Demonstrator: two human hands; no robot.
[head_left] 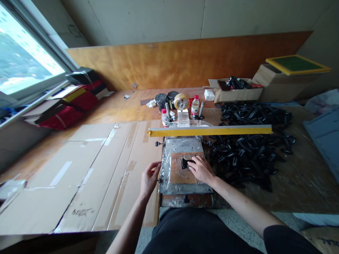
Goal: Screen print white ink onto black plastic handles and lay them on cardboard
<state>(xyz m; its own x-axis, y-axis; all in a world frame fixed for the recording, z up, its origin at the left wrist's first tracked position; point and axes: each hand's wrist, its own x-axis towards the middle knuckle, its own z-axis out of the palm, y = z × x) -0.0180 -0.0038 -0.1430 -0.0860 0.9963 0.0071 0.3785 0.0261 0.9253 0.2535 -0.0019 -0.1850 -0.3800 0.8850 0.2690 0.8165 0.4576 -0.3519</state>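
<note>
My right hand rests over a small black plastic part, its fingers on the part, which sits in a brown wooden board on a plastic-wrapped metal plate. My left hand hangs at the plate's left edge, fingers loosely curled, with nothing visible in them. Above the plate, a long yellow-edged bar spans the bench horizontally. Part of the black piece is hidden under my right fingers.
A large heap of black plastic parts lies right of the plate. Flattened cardboard covers the left bench. Bottles, tape and dark jars stand at the back, near a cardboard box of black parts and a yellow-framed green screen.
</note>
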